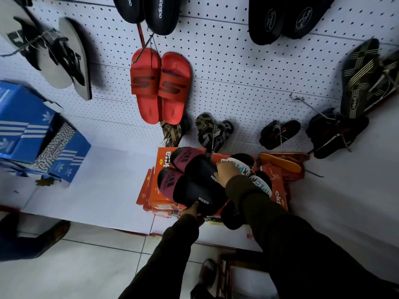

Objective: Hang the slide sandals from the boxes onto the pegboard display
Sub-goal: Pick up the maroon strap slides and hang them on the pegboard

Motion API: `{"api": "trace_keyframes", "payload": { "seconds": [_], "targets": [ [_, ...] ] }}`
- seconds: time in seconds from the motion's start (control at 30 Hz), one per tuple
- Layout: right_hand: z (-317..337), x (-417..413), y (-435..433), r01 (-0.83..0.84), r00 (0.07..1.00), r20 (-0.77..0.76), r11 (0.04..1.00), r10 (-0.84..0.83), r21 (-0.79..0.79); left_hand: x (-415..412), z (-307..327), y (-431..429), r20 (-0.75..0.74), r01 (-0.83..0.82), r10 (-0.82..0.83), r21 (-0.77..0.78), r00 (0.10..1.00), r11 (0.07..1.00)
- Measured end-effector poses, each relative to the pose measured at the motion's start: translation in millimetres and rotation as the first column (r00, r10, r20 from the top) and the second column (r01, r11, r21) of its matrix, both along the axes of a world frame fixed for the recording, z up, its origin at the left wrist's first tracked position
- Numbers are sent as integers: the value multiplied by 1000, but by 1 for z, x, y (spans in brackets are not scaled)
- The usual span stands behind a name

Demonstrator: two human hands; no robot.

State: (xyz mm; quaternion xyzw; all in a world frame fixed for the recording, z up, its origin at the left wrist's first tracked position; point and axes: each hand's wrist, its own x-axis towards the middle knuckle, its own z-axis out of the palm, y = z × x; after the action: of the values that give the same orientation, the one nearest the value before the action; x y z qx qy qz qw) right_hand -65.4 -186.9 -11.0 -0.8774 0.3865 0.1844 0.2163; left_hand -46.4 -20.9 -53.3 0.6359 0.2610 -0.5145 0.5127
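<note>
Two black slide sandals with maroon straps [190, 180] lie over a stack of orange boxes [160, 195] below the white pegboard [226, 67]. My left hand [192, 212] grips the heel of the nearer black sandal. My right hand [227, 171] rests on the farther one, its fingers closed at a white-strapped black sandal [241, 165]. A second white-strapped sandal [262, 184] lies beside my right sleeve. A red pair [159, 85] hangs on a peg above.
Blue shoe boxes [32, 130] are stacked at the left. Black, grey and striped sandals hang across the pegboard, and an orange sandal [280, 162] lies at the right. Bare hooks [306, 106] stick out at the right. A shoe [207, 275] stands on the tiled floor.
</note>
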Motion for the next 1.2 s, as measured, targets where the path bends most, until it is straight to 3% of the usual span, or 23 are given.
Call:
{"api": "trace_keyframes", "payload": {
  "seconds": [0.17, 0.33, 0.47, 0.57, 0.73, 0.97, 1.2],
  "targets": [
    [-3, 1, 2, 190, 981, 1, 955, -196, 229, 9, -8, 27, -21, -177, 176, -91, 984, 980],
    [4, -14, 18, 331, 940, -70, 842, -335, 425, 14, 3, 59, 37, -141, 144, -84, 989, 986],
    [15, -32, 37, 418, 854, -9, 675, -521, 609, 25, 23, 74, 146, -102, 118, -107, 982, 989],
    [28, -37, 49, 424, 775, 82, 612, -626, 667, 35, 47, 80, 234, -88, 125, -162, 964, 983],
    [65, -34, 63, 315, 698, 319, 675, -641, 667, 60, 96, 83, 382, -18, 131, -286, 915, 958],
    [133, -11, 75, 234, 491, 595, 754, -636, 614, 99, 163, 79, 593, 108, 189, -428, 783, 897],
    [217, 18, 77, 189, 328, 775, 841, -540, 506, 144, 228, 65, 679, 151, 314, -532, 663, 833]
  ]
}}
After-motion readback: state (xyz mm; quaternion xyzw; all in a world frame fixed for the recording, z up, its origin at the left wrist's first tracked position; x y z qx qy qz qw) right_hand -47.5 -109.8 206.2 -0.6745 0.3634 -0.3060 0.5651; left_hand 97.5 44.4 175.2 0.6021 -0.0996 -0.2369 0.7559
